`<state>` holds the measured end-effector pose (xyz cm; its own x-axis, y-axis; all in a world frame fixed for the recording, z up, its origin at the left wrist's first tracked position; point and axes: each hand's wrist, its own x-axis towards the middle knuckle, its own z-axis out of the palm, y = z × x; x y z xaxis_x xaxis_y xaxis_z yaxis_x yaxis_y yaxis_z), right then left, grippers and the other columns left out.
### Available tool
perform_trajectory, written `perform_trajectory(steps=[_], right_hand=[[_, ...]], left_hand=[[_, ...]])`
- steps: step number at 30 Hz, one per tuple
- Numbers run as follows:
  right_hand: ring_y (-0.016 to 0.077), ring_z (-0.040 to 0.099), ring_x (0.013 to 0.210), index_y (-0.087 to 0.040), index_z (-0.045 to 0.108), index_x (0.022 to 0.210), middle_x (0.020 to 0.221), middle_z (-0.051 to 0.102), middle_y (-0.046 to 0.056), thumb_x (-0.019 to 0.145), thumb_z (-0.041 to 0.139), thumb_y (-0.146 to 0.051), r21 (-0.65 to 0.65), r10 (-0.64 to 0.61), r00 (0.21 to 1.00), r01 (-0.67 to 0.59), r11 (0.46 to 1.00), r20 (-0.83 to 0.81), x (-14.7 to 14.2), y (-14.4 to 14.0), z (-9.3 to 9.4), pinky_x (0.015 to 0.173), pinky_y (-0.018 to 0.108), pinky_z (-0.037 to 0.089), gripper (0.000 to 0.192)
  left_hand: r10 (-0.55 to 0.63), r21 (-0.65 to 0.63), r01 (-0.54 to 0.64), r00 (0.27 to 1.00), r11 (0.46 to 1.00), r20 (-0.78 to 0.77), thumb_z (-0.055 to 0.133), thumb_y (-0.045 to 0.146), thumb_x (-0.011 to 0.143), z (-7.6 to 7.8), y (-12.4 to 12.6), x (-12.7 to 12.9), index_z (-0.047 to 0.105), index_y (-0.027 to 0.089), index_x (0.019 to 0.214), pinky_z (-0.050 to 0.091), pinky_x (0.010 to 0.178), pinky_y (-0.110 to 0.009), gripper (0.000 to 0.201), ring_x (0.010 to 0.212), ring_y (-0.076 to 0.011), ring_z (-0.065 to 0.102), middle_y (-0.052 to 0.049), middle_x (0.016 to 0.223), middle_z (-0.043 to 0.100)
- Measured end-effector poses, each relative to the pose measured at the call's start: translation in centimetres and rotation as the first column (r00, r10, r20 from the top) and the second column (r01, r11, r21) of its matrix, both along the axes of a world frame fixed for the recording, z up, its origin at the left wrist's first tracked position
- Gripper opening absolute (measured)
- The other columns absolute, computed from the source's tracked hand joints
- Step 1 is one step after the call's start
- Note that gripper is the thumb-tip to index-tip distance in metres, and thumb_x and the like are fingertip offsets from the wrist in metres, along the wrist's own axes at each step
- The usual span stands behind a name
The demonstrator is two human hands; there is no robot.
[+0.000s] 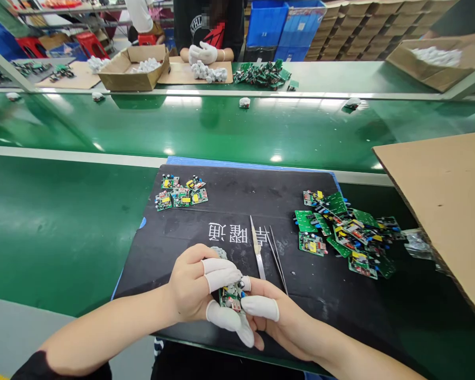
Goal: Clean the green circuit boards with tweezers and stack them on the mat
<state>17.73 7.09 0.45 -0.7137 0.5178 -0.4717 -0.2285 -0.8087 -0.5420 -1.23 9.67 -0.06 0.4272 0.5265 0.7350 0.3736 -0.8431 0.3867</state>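
Note:
Between my two hands is a small green circuit board (231,296) with raised parts on it. My left hand (198,285) closes over it from the left, with white finger cots on its fingers and thumb. From the right, my right hand (279,314), also in finger cots, grips the board's edge. A grey putty-like lump (220,253) shows behind the left fingers; how it is held is hidden. Just beyond my hands lie a pointed blade (256,243) with a wrapped grip and metal tweezers (277,258) on a black mat (229,190).
Several circuit boards (181,196) sit at the mat's far left; a bigger heap of boards (346,232) lies right, beside a cardboard sheet (443,200). Beyond, a green conveyor belt (206,126) carries small white-topped pieces. Across it, a gloved co-worker (208,26) stands by an open carton (132,74).

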Motion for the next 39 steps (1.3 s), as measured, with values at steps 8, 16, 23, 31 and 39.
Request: perform_trajectory(steps=[8, 16, 23, 31, 39], right_hand=[[0.0048, 0.050, 0.041, -0.010, 0.062, 0.089, 0.055, 0.059, -0.002, 0.074, 0.075, -0.040, -0.031, 0.106, 0.994, -0.107, 0.994, -0.014, -0.5, 0.2, 0.2, 0.040, 0.013, 0.042, 0.035], [0.0056, 0.051, 0.040, -0.012, 0.061, 0.081, 0.053, 0.062, -0.001, 0.066, 0.071, -0.024, -0.061, 0.105, 0.992, -0.110, 0.992, -0.073, -0.5, 0.2, -0.2, 0.038, 0.012, 0.045, 0.021], [0.0058, 0.053, 0.042, -0.013, 0.060, 0.078, 0.055, 0.062, -0.002, 0.065, 0.064, -0.021, -0.075, 0.105, 0.992, -0.110, 0.991, -0.072, -0.7, 0.3, 0.2, 0.038, 0.011, 0.047, 0.016], [0.0043, 0.050, 0.037, -0.012, 0.060, 0.067, 0.052, 0.063, -0.002, 0.062, 0.062, -0.019, -0.097, 0.143, 0.984, -0.154, 0.983, -0.107, -1.1, -0.1, -0.3, 0.036, 0.012, 0.048, 0.009], [0.0024, 0.045, 0.029, -0.013, 0.057, 0.061, 0.044, 0.060, -0.004, 0.055, 0.058, -0.017, -0.136, 0.195, 0.975, -0.209, 0.968, -0.109, -1.5, -0.4, -0.6, 0.032, 0.009, 0.036, 0.007]], left_hand=[[-0.026, 0.055, 0.034, 0.990, 0.998, -0.138, 0.038, 0.049, 0.098, -0.4, -0.5, -0.4, 0.066, 0.014, 0.106, 0.056, 0.060, -0.031, 0.045, 0.072, -0.0196, 0.062, -0.010, 0.083, 0.075], [-0.005, 0.076, 0.013, 0.994, 0.997, -0.110, 0.032, 0.044, 0.101, 0.7, -0.2, 0.3, 0.065, 0.012, 0.088, 0.057, 0.057, -0.028, 0.048, 0.063, -0.0171, 0.063, -0.009, 0.072, 0.074], [-0.050, 0.041, 0.053, 0.996, 0.998, -0.076, 0.031, 0.040, 0.102, 0.7, 0.3, 0.5, 0.063, 0.011, 0.086, 0.057, 0.057, -0.026, 0.046, 0.057, -0.0143, 0.063, -0.009, 0.068, 0.073], [-0.138, 0.073, 0.147, 0.983, 0.986, -0.118, 0.031, 0.033, 0.102, 0.6, 0.1, 0.6, 0.063, 0.008, 0.086, 0.055, 0.053, -0.029, 0.044, 0.054, -0.0157, 0.061, -0.010, 0.064, 0.070], [-0.137, 0.041, 0.143, 0.982, 0.989, -0.127, 0.030, 0.027, 0.101, 0.4, -0.5, 1.1, 0.059, 0.013, 0.078, 0.055, 0.047, -0.029, 0.039, 0.046, -0.0162, 0.060, -0.006, 0.053, 0.067]])
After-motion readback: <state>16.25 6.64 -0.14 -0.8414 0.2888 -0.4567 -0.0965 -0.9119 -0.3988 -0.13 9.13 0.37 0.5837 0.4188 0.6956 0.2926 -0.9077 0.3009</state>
